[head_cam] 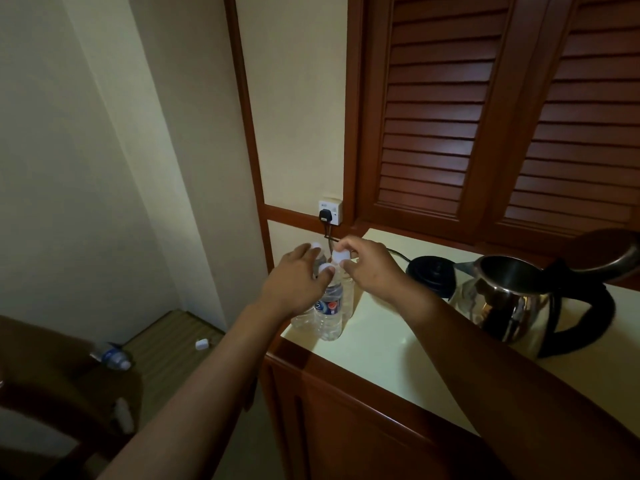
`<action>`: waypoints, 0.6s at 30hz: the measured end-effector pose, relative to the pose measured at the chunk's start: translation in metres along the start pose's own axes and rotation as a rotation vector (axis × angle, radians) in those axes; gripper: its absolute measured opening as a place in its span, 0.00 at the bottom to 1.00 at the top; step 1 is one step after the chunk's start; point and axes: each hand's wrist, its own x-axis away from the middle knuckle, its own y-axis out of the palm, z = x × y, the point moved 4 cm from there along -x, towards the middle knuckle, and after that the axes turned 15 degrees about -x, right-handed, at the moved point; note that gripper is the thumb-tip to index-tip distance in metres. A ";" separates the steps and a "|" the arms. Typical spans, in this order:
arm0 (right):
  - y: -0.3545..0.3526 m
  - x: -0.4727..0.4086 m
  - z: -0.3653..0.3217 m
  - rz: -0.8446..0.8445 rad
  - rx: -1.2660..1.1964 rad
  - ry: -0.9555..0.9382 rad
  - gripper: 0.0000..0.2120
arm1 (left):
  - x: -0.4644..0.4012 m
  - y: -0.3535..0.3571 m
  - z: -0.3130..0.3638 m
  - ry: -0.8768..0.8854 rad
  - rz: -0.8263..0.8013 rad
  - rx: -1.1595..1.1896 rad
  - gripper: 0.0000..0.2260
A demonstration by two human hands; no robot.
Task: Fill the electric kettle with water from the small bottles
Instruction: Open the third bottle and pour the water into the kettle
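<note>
Three small clear water bottles (329, 313) with white caps stand close together at the left end of the cream counter (398, 348). My left hand (294, 285) is curled round the upper parts of the bottles. My right hand (367, 268) pinches a white cap (341, 255) on the rear bottle between thumb and fingers. The steel electric kettle (512, 303) with a black handle stands on the counter to the right, its lid (609, 252) swung open. Its black base (431, 275) sits behind it, separate.
A black plug sits in the wall socket (330, 213) behind the bottles, its cord running to the base. Louvred wooden doors (485, 116) rise behind the counter. On the floor at left lie a bottle (116, 358) and a white cap (201, 344).
</note>
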 end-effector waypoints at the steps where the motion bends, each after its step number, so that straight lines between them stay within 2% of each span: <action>1: -0.001 0.000 0.001 0.017 -0.007 0.008 0.09 | 0.000 0.000 0.000 -0.003 0.005 -0.005 0.25; 4: -0.008 0.002 0.005 0.085 -0.084 0.044 0.07 | 0.001 -0.005 0.004 -0.007 0.078 -0.034 0.25; 6: -0.016 0.007 0.007 0.135 -0.140 0.057 0.08 | 0.003 -0.012 0.012 0.009 0.196 -0.020 0.24; 9: -0.038 0.013 -0.002 0.199 -0.181 0.005 0.09 | 0.011 -0.020 0.036 0.063 0.408 0.138 0.21; 11: -0.056 0.018 -0.012 0.224 -0.195 -0.029 0.12 | 0.015 -0.017 0.058 0.108 0.474 0.280 0.18; 15: -0.091 0.030 -0.031 0.267 -0.186 -0.051 0.15 | 0.012 -0.002 0.096 0.115 0.506 0.463 0.20; 18: -0.110 0.042 -0.034 0.292 -0.228 -0.044 0.15 | 0.009 0.014 0.117 0.100 0.405 0.646 0.23</action>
